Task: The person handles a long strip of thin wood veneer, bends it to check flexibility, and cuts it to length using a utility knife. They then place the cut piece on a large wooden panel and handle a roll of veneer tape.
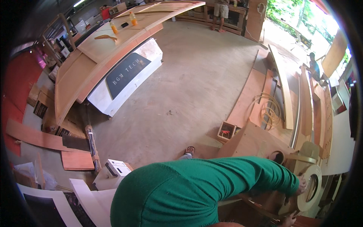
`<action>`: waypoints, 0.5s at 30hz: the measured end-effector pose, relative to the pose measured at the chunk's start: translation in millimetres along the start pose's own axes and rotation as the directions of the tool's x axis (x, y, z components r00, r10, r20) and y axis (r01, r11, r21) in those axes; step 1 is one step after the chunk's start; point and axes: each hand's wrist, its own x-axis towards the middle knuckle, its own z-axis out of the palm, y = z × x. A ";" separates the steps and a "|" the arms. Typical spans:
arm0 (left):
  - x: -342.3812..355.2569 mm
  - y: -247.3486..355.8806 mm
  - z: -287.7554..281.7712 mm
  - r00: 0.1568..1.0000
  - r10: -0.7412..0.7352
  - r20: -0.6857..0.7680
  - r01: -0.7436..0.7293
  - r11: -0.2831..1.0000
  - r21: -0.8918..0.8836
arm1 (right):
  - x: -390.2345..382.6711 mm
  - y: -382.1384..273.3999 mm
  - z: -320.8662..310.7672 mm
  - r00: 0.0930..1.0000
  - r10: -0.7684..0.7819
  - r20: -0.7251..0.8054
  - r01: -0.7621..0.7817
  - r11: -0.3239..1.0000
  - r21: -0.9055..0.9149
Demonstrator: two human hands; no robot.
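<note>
My left arm, in a green sleeve, reaches across the bottom of the view to the right. At its end, my left hand (302,184) is closed on the inner side of a pale wooden ring (316,172) with a large round opening. My right hand (289,219) shows only in part at the lower edge, just below the ring; its fingers are too hidden to read. The ring stands tilted beside a brown wooden box (249,142) with a round hole in it. Between the hands is a small dark thing that I cannot make out.
Left of centre, a large wooden panel (85,51) rests on a white stand (153,51), with bottles on top. Boards (281,87), a coiled hose (270,111) and a small open wooden box (226,130) lie at right. A person (221,11) stands at the back; another is by the right opening.
</note>
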 end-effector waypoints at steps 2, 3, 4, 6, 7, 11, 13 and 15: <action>19.0 -13.5 23.4 1.000 -0.030 0.000 0.030 0.999 0.039 | 11.3 2.2 -8.0 1.000 0.001 0.008 -0.001 1.000 0.017; 20.9 -19.3 28.6 0.998 -0.038 -0.045 0.041 0.997 0.063 | 14.8 6.8 -7.1 1.000 0.017 0.019 -0.017 1.000 0.018; 25.2 -24.5 32.1 0.995 -0.041 -0.091 0.049 0.995 0.088 | 18.6 10.3 -7.8 0.999 0.031 0.033 -0.032 0.999 0.015; 31.4 -31.1 32.3 0.990 -0.036 -0.135 0.053 0.992 0.119 | 24.4 15.9 -7.6 0.996 0.068 0.050 -0.069 0.998 0.010; 35.2 -28.6 29.0 0.993 -0.022 -0.117 0.035 0.993 0.113 | 26.3 20.9 -12.1 0.994 0.099 0.043 -0.099 0.995 0.003; 50.3 -38.0 11.1 0.983 0.162 0.080 -0.170 0.980 0.106 | 53.3 62.5 -3.4 0.984 0.104 0.146 -0.115 0.991 0.069; 47.0 -39.1 16.9 0.968 0.234 0.091 -0.243 0.963 0.115 | 51.2 66.2 2.3 0.981 0.058 0.188 -0.082 0.989 0.123; 44.4 -37.5 24.9 0.960 0.267 0.086 -0.274 0.958 0.079 | 41.4 52.8 2.7 0.986 0.013 0.167 -0.043 0.983 0.176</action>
